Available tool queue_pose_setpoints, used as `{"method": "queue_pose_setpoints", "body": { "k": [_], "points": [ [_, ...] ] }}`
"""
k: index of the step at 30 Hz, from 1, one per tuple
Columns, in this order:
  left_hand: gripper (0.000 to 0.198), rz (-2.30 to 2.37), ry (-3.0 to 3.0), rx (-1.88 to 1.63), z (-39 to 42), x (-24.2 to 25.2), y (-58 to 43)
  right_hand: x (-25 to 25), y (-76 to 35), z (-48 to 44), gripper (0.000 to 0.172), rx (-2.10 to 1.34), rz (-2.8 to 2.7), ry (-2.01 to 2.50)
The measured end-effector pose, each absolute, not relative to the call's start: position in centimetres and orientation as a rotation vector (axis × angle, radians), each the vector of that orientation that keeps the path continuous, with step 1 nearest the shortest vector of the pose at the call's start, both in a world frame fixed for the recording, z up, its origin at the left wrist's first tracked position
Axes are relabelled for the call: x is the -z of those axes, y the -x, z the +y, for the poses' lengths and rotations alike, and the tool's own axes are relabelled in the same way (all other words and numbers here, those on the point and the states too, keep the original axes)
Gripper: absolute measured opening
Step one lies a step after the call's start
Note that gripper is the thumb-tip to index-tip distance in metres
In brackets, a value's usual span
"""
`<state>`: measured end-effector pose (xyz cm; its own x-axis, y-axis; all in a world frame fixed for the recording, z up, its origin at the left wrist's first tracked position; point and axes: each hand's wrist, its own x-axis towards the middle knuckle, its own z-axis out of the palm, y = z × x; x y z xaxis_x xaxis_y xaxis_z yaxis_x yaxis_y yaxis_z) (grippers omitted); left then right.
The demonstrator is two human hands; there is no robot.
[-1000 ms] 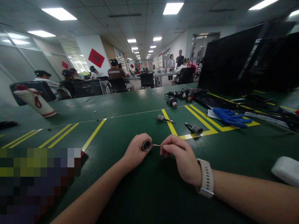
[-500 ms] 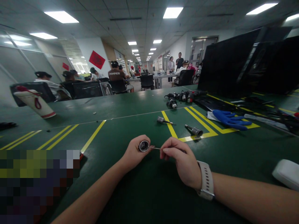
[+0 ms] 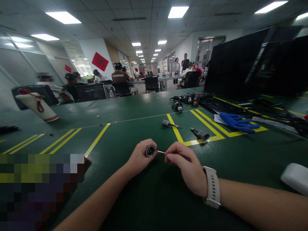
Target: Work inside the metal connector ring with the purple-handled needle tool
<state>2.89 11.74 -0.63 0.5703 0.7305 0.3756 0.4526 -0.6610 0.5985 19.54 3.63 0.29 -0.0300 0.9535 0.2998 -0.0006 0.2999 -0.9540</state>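
On the green table [image 3: 149,199], in the head view, I see my left hand [image 3: 139,158] curled around a small round metal part [image 3: 150,151], its open end turned toward the camera. My right hand [image 3: 186,165], a pale watch [image 3: 211,187] on its wrist, pinches a thin metal tool [image 3: 160,152] between thumb and fingertips, and the tip meets the part's rim at about 3 o'clock. Both hands sit near the table's middle, just at 6 o'clock from the yellow floor-style lines [image 3: 176,134]. At 1 o'clock from the hands lie two loose metal pieces, one [image 3: 166,123] on the yellow line and one [image 3: 201,133] beside the corner mark. Farther toward 2 o'clock a blue glove [image 3: 237,122] rests on the table. A red and white cup [image 3: 36,106] lies tipped at 10 o'clock.
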Motion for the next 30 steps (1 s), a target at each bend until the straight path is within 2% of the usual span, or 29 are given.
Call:
{"method": "queue_pose_setpoints", "body": {
  "k": [7, 15, 22, 30],
  "points": [
    [0.011, 0.978, -2.518, -0.824, 11.7, 0.6, -2.9, -0.7, -19.4, 3.4, 0.013, -0.924, -1.474, 1.031],
    [0.014, 1.0, -2.496, -0.799, 11.8, 0.7, -2.8, 0.6, -19.6, 4.7, 0.011, -1.238, -1.139, 0.904],
    [0.012, 1.004, -2.511, -0.782, 11.8, 0.8, -2.8, -0.1, -19.6, 4.0, 0.013, -1.114, -1.271, 0.981],
    [0.014, 0.984, -2.436, -0.805, 11.8, 0.8, -2.8, 0.2, -19.3, 4.7, 0.009, -1.325, -0.976, 0.884]
  ]
}}
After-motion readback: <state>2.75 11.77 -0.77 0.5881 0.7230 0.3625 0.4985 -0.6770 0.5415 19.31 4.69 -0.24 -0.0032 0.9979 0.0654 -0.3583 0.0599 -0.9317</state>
